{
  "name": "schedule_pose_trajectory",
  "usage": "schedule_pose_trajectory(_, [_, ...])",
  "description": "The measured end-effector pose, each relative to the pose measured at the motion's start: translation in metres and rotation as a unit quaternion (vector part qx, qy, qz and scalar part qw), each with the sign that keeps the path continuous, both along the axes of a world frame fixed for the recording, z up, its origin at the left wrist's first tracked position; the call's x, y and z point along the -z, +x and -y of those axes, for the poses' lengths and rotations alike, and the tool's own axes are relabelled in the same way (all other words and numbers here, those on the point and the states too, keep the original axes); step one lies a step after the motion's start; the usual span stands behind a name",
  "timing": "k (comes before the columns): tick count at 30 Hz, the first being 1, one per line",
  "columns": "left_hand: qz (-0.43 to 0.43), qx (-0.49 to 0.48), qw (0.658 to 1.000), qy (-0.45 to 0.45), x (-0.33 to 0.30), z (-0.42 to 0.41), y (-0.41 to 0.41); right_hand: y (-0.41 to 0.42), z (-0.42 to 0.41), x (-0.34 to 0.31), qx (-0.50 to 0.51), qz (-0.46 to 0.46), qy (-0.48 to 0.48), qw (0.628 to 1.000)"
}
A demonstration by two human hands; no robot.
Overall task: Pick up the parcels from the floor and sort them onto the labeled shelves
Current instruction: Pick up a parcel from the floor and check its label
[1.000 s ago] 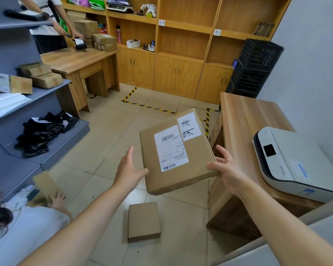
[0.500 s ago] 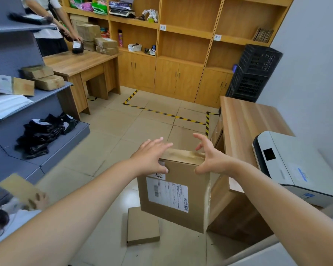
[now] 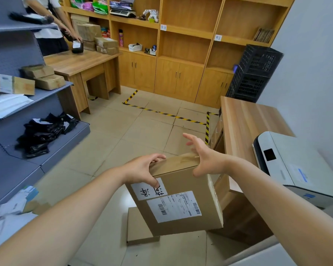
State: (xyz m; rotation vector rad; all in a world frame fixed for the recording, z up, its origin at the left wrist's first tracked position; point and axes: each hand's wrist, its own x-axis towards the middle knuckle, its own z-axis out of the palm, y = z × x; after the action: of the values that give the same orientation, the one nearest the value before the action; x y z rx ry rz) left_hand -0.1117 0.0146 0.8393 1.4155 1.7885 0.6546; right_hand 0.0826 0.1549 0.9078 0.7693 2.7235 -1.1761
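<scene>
Since the earlier frame the cardboard parcel (image 3: 174,196) is riding slightly higher and tipping its labelled face further toward the camera, and the right hand (image 3: 204,158) is spreading its fingers above the taped top edge. The left hand (image 3: 142,172) is clamping the upper left corner — thumb pressing on the handwritten white label (image 3: 149,190), fingers curling over the top — while the right hand is resting mostly open, heel and thumb bracing the upper right corner without closing round it. The parcel is hanging in the air in front of the person, above a flat parcel (image 3: 138,227) lying on the tiled floor (image 3: 135,131). Judging by the crisp corners and unbowed panels, the box is behaving as stiff and fairly light; the glossy tape along the top is probably slicker than the bare board, so the side edges and corners are likely offering the surer hold. To the right, the wooden worktop (image 3: 246,120) carrying a white printer (image 3: 288,166) is standing just beside the parcel's right edge, leaving little room there. To the left, the grey shelving (image 3: 52,93) is holding other boxes and black bags, well apart from the parcel. Ahead, the floor is lying open up to the labelled wooden shelves (image 3: 188,31) — the widest path for carrying.
</scene>
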Motion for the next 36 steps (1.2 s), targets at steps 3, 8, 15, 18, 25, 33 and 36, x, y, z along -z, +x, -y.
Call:
schedule_pose_trajectory(3, [0.024, -0.048, 0.999, 0.008, 0.007, 0.004, -0.003, 0.001, -0.003, 0.006, 0.036, -0.053, 0.032, 0.997])
schedule_pose_trajectory(8, [0.138, -0.165, 0.976, 0.042, 0.014, 0.014, -0.016, 0.014, -0.004, 0.025, 0.187, -0.154, 0.075, 0.967])
schedule_pose_trajectory(15, [0.299, -0.302, 0.898, 0.110, 0.016, 0.020, -0.027, 0.032, 0.011, 0.061, 0.298, -0.200, -0.005, 0.933])
schedule_pose_trajectory(18, [0.345, -0.339, 0.866, 0.125, 0.018, 0.020, -0.030, 0.030, 0.020, 0.074, 0.307, -0.202, -0.043, 0.929])
schedule_pose_trajectory(25, [0.383, -0.392, 0.824, 0.146, 0.017, 0.018, -0.032, 0.014, 0.034, 0.079, 0.299, -0.231, -0.100, 0.920])
schedule_pose_trajectory(33, [0.384, -0.371, 0.820, 0.205, 0.019, 0.023, -0.039, -0.004, 0.037, 0.081, 0.300, -0.228, -0.067, 0.924])
schedule_pose_trajectory(36, [0.381, -0.342, 0.830, 0.220, 0.019, 0.025, -0.045, -0.011, 0.036, 0.082, 0.309, -0.229, -0.070, 0.920])
